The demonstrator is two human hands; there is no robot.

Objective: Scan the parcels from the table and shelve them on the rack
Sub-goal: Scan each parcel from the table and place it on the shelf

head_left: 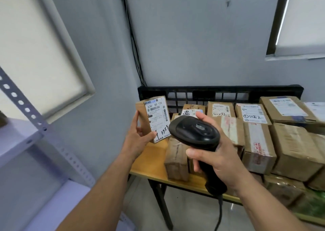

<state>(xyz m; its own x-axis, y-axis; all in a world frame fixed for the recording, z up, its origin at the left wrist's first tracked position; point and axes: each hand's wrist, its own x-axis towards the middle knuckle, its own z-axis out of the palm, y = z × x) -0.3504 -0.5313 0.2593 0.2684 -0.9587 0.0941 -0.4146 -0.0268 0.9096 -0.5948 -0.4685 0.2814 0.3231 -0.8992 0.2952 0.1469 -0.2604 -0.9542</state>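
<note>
One small cardboard parcel (152,120), label facing the camera, held upright above the table's (154,153) left end; left hand (139,135) grips it, fingers curled round its lower edge. Right hand (216,155) clasps the handle of a black barcode scanner (195,131), just beside the label. Many more boxes (256,142) crowd the tabletop. Grey metal rack (26,125) at far left.

I have both bare forearms stretched forward, my left hand (139,137) upright and pinching the small parcel (154,120) between thumb and fingers, my right hand (219,155) just beside it, fingers and thumb wrapped round the scanner (193,130) handle.
</note>
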